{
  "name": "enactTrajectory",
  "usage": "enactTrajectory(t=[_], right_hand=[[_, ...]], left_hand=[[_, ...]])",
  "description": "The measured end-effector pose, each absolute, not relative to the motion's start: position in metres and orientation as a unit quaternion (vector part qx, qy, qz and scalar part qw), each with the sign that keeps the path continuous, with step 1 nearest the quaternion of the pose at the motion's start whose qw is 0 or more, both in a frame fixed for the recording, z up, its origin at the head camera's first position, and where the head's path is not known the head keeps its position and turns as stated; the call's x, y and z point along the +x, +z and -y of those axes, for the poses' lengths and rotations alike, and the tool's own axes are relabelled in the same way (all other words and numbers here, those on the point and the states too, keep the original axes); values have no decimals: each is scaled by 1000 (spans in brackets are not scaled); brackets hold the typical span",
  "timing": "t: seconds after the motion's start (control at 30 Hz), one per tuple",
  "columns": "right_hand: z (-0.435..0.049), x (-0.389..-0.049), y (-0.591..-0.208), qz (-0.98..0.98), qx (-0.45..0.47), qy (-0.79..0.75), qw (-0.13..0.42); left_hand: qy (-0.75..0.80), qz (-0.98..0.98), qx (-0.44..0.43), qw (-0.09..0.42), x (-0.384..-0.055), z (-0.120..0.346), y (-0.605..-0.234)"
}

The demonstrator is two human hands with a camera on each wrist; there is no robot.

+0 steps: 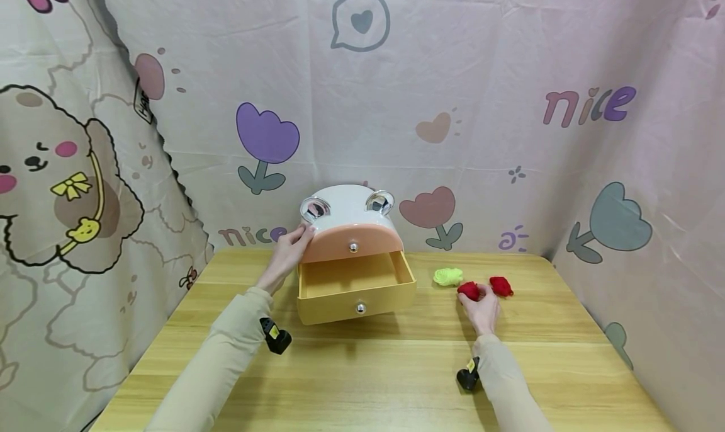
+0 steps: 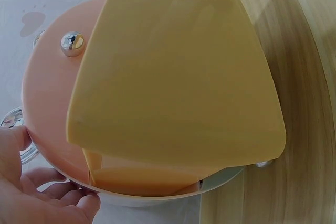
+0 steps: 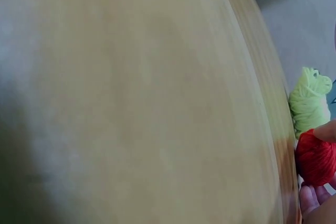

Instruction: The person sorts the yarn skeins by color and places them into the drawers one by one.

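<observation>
A small white drawer box (image 1: 349,208) with silver ring ears stands at the back of the table. Its yellow lower drawer (image 1: 334,306) is pulled out and shows a bare inside; the peach upper drawer (image 1: 334,243) is closed. My left hand (image 1: 287,255) holds the box at its left side, thumb at the front edge and fingers along the side in the left wrist view. To the right, my right hand (image 1: 483,309) pinches a red yarn bundle (image 3: 315,161) between thumb and fingers. A light green yarn bundle (image 1: 448,276) lies just left of it, another red bundle (image 1: 501,286) just right.
The wooden table (image 1: 362,381) ends at a patterned cloth (image 1: 362,104) that hangs behind and at both sides. The open drawer juts toward me between my hands. A black wrist camera (image 1: 275,335) sits on my left sleeve, another (image 1: 468,376) on the right.
</observation>
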State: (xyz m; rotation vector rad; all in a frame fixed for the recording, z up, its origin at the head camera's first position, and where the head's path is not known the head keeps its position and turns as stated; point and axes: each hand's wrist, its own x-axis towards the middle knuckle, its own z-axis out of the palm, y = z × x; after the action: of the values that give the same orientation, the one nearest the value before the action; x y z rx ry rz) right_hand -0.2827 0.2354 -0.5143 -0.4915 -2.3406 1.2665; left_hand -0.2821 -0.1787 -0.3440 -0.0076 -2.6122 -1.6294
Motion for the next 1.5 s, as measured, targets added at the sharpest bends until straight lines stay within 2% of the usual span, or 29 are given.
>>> enactTrajectory(t=[1.0,1.3,1.5], right_hand=[[-231,-277,-508,822,-208,480,224],[-221,-271,-493,789,-216,511,265],[-214,-270,-475,777,-188,539,266]], left_hand=[[-532,846,-6,32,-282,178,-344],[-533,846,-13,32,-283,179,-345],[-530,847,-14,33,-283,179,-345]])
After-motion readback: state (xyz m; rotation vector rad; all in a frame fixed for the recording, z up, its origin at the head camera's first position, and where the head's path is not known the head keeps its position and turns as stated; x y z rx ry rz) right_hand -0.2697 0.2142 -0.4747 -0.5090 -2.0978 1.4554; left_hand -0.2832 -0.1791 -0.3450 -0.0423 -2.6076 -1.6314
